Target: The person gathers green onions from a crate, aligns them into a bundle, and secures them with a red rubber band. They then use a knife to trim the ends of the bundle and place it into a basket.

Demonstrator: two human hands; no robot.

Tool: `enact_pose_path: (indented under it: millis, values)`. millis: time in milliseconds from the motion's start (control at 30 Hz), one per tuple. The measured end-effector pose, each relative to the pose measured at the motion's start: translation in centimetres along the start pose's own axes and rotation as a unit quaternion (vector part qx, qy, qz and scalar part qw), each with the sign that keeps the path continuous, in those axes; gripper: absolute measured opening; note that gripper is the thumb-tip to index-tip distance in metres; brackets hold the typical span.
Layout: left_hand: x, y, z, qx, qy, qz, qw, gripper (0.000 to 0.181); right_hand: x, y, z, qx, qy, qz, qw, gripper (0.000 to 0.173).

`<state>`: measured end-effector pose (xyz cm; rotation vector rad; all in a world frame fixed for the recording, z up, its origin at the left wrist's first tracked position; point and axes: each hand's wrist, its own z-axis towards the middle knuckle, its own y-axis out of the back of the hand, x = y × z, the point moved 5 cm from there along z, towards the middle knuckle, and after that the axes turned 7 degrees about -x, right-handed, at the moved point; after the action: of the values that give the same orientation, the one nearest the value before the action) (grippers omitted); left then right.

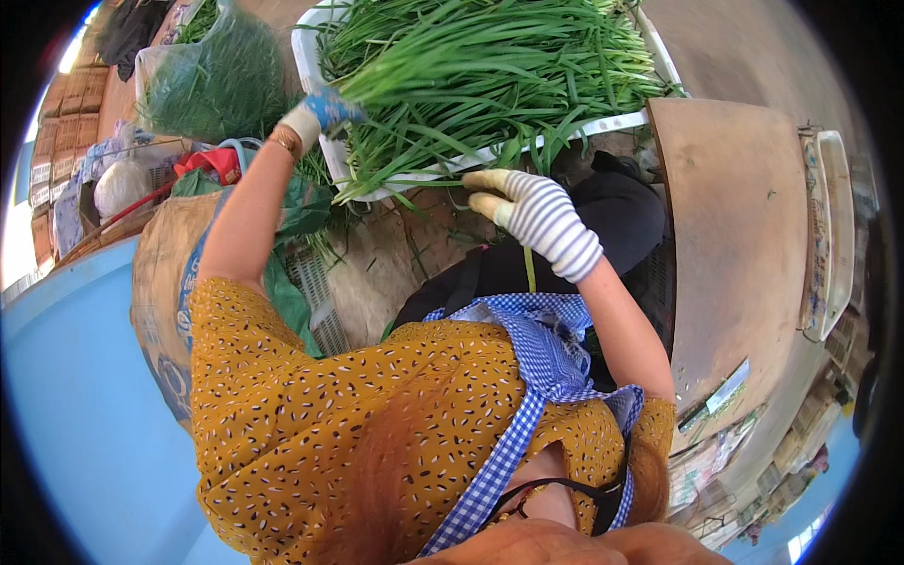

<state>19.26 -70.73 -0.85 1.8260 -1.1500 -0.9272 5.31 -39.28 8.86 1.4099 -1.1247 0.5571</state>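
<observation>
My left hand [332, 113], in a white glove with a blue palm, is at the left side of a white plastic crate [639, 119]. It is closed around one end of a bunch of garlic chives [417, 67], blurred by motion, whose long green leaves fan out to the right. More garlic chives [522, 92] fill the crate, their pale stems at the right. My right hand [540, 219], in a white glove with grey stripes, hovers by the crate's near edge above my lap. Its thumb and fingers are apart, and nothing shows between them.
A wooden board [734, 233] stands at my right, with a knife [717, 395] on its near part. To the left are a clear plastic bag of greens [219, 78], a brown printed sack [169, 261] and a blue surface [78, 367]. Loose leaves litter the floor [381, 247].
</observation>
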Motion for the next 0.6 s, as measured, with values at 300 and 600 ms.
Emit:
enact_pose_path:
  millis: [300,600]
  values:
    - [-16.6,2.2,-5.1,-0.156,-0.007,-0.038,0.987,0.031,-1.2,-8.3,4.3,0.051,-0.204,0.616,0.759,0.060]
    - [-19.6,4.1,-7.7,-0.447,-0.097,-0.013,0.889,0.031,-7.8,-9.2,3.0,-0.022,-0.269,0.662,0.699,0.042]
